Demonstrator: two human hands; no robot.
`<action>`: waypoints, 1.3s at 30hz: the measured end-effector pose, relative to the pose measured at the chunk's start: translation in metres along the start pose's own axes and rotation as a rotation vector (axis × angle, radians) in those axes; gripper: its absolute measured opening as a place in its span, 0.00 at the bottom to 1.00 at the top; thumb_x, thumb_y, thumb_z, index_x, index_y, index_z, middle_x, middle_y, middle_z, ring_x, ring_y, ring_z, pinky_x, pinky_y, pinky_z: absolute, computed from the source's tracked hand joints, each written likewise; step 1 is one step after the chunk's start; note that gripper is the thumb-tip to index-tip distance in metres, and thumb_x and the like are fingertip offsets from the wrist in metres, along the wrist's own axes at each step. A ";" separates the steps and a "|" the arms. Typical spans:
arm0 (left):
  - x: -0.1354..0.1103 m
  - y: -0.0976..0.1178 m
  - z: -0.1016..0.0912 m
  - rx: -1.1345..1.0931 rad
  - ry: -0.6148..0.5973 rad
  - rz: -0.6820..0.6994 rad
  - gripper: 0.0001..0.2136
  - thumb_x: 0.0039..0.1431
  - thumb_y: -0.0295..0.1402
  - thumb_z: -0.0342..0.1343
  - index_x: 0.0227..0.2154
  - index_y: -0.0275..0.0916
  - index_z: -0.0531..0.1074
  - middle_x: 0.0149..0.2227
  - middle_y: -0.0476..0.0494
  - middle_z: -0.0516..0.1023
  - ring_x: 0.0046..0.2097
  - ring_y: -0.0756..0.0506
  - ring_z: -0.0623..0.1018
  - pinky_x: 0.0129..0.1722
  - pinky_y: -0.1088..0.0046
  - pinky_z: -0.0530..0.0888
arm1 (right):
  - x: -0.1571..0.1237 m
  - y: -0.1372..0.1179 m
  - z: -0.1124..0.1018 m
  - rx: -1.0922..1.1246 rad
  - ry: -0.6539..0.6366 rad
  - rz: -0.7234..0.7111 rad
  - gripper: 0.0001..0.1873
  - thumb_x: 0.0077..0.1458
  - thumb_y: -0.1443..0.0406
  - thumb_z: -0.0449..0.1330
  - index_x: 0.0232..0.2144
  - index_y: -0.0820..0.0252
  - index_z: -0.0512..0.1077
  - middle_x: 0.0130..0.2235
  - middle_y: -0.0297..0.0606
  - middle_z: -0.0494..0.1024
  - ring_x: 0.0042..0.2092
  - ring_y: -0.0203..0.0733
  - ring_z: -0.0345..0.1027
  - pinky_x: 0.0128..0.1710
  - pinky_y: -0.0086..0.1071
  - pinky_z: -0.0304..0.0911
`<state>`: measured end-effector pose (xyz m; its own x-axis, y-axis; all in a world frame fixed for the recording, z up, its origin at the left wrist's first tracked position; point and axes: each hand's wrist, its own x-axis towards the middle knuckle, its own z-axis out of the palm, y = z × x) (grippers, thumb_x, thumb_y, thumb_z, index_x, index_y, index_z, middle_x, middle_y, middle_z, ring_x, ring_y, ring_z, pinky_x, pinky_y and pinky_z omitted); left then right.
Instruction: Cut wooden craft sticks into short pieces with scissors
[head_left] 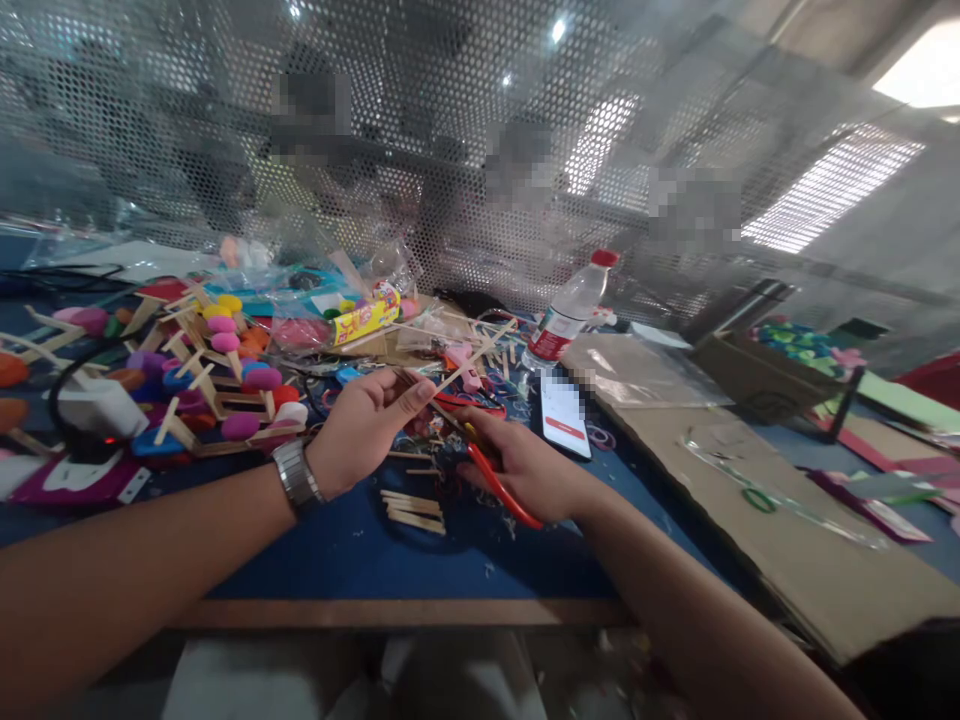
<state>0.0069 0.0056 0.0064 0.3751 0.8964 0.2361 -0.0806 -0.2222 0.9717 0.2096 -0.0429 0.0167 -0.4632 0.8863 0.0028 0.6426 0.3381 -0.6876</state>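
Note:
My left hand [379,420], with a metal watch [298,478] on the wrist, pinches a thin wooden craft stick [452,377] between thumb and fingers. My right hand [536,465] is closed around red-handled scissors [504,492], whose dark blades point toward the left fingertips. The fingers partly hide the blades, and I cannot tell whether they touch the stick. Below the hands, several short wooden stick pieces [412,512] lie on the blue tabletop [352,570]. A pink piece with crossed sticks [466,365] sits just behind.
Stick-and-foam assemblies [240,375] crowd the left, near a white plug [101,408]. A yellow packet [367,318] lies behind. A red-capped bottle [568,315] and a phone [564,415] stand right of centre. Cardboard [720,480] covers the right side; a perforated screen [420,130] rises behind.

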 end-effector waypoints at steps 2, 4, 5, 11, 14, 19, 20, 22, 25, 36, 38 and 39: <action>0.000 0.002 -0.001 0.028 -0.026 -0.006 0.24 0.53 0.55 0.60 0.35 0.35 0.73 0.27 0.47 0.76 0.28 0.50 0.75 0.29 0.74 0.74 | 0.000 0.003 0.001 0.001 0.024 -0.019 0.26 0.57 0.65 0.56 0.58 0.62 0.62 0.28 0.30 0.68 0.28 0.36 0.58 0.28 0.29 0.58; -0.001 0.002 -0.002 0.071 -0.054 -0.010 0.24 0.55 0.55 0.58 0.35 0.35 0.73 0.25 0.48 0.76 0.27 0.49 0.75 0.29 0.74 0.74 | 0.001 0.006 0.000 0.002 0.066 -0.051 0.26 0.55 0.68 0.56 0.57 0.62 0.63 0.29 0.30 0.68 0.29 0.36 0.59 0.31 0.30 0.59; -0.001 0.001 -0.003 0.112 -0.066 -0.005 0.22 0.57 0.54 0.56 0.34 0.35 0.73 0.25 0.47 0.77 0.27 0.49 0.76 0.30 0.74 0.74 | 0.001 0.007 0.000 0.001 0.080 -0.064 0.26 0.55 0.69 0.56 0.57 0.62 0.63 0.30 0.30 0.68 0.30 0.37 0.59 0.31 0.30 0.60; -0.003 -0.001 -0.005 0.291 -0.131 0.040 0.18 0.64 0.46 0.51 0.27 0.36 0.73 0.25 0.44 0.78 0.27 0.48 0.77 0.29 0.74 0.75 | 0.001 0.010 -0.001 0.049 0.061 -0.031 0.25 0.56 0.65 0.59 0.56 0.59 0.64 0.31 0.30 0.69 0.29 0.37 0.58 0.31 0.30 0.61; -0.004 -0.001 -0.005 0.306 -0.128 0.044 0.17 0.64 0.44 0.51 0.27 0.36 0.73 0.24 0.45 0.77 0.27 0.48 0.77 0.29 0.74 0.76 | 0.000 0.009 -0.001 0.131 0.045 -0.004 0.26 0.56 0.56 0.61 0.54 0.58 0.65 0.32 0.31 0.71 0.30 0.38 0.61 0.33 0.32 0.63; -0.004 -0.002 -0.005 0.336 -0.128 0.055 0.18 0.65 0.43 0.50 0.26 0.36 0.72 0.23 0.47 0.76 0.26 0.50 0.76 0.30 0.75 0.75 | 0.000 0.006 -0.001 0.210 0.029 0.019 0.26 0.54 0.52 0.63 0.52 0.58 0.67 0.31 0.30 0.69 0.30 0.38 0.59 0.33 0.32 0.62; -0.005 -0.002 -0.005 0.357 -0.124 0.066 0.18 0.66 0.43 0.49 0.26 0.36 0.72 0.23 0.47 0.75 0.26 0.50 0.75 0.29 0.75 0.74 | 0.001 0.005 0.000 0.230 0.023 0.020 0.26 0.54 0.54 0.63 0.51 0.58 0.66 0.29 0.29 0.67 0.29 0.37 0.58 0.31 0.31 0.62; -0.005 -0.001 -0.005 0.398 -0.118 0.089 0.19 0.66 0.42 0.48 0.25 0.36 0.71 0.22 0.48 0.75 0.25 0.50 0.74 0.29 0.76 0.72 | 0.001 0.005 0.000 0.270 0.012 0.001 0.24 0.55 0.56 0.62 0.52 0.59 0.66 0.29 0.29 0.65 0.28 0.36 0.57 0.30 0.31 0.61; -0.006 0.002 -0.005 0.444 -0.120 0.120 0.19 0.67 0.40 0.47 0.23 0.36 0.70 0.21 0.48 0.75 0.25 0.51 0.73 0.28 0.76 0.70 | 0.002 0.006 -0.001 0.294 -0.004 -0.030 0.25 0.55 0.58 0.61 0.54 0.59 0.65 0.33 0.32 0.69 0.30 0.37 0.60 0.32 0.32 0.64; -0.011 0.008 -0.002 0.501 -0.127 0.165 0.20 0.68 0.37 0.46 0.20 0.37 0.67 0.20 0.51 0.72 0.23 0.52 0.71 0.29 0.76 0.67 | -0.005 0.007 -0.003 0.262 -0.010 -0.003 0.31 0.60 0.43 0.52 0.54 0.57 0.67 0.37 0.38 0.71 0.38 0.43 0.65 0.40 0.35 0.65; -0.011 0.009 -0.001 0.513 -0.130 0.169 0.20 0.68 0.37 0.46 0.20 0.37 0.67 0.19 0.51 0.71 0.24 0.52 0.71 0.30 0.75 0.67 | -0.006 0.005 -0.003 0.286 -0.024 -0.006 0.36 0.59 0.40 0.50 0.58 0.57 0.64 0.36 0.38 0.70 0.40 0.44 0.65 0.42 0.36 0.65; -0.011 0.009 -0.001 0.522 -0.131 0.171 0.20 0.68 0.37 0.45 0.20 0.37 0.66 0.19 0.51 0.71 0.24 0.52 0.71 0.30 0.75 0.67 | -0.006 0.004 -0.004 0.288 -0.029 -0.006 0.38 0.58 0.39 0.50 0.60 0.57 0.63 0.36 0.39 0.71 0.41 0.45 0.66 0.43 0.37 0.65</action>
<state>0.0009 -0.0058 0.0125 0.5107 0.7832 0.3546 0.3044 -0.5505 0.7774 0.2171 -0.0458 0.0169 -0.4862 0.8738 -0.0103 0.4419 0.2357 -0.8655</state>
